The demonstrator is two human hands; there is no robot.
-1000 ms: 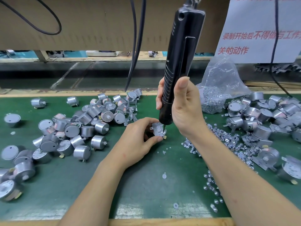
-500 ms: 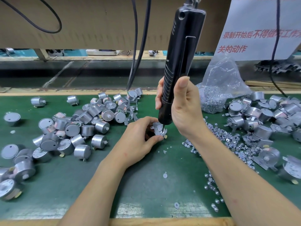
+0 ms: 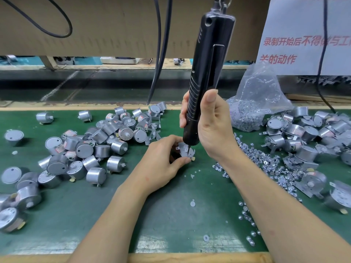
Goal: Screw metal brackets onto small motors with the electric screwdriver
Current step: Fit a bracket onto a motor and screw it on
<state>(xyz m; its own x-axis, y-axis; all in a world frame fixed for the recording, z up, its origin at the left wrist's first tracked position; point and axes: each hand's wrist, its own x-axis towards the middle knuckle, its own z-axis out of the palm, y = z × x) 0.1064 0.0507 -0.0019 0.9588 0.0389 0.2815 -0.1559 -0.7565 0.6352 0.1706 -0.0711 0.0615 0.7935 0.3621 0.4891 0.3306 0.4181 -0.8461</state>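
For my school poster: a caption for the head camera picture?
Right hand holds the electric screwdriver tip on a bracket gripped by the left hand.

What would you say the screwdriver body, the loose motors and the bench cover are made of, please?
Screwdriver: glossy black plastic, probably, with moulded ribs. Motors: brushed silver metal, dull highlights. Bench cover: green matte mat, likely rubber or vinyl, scuffed pale.
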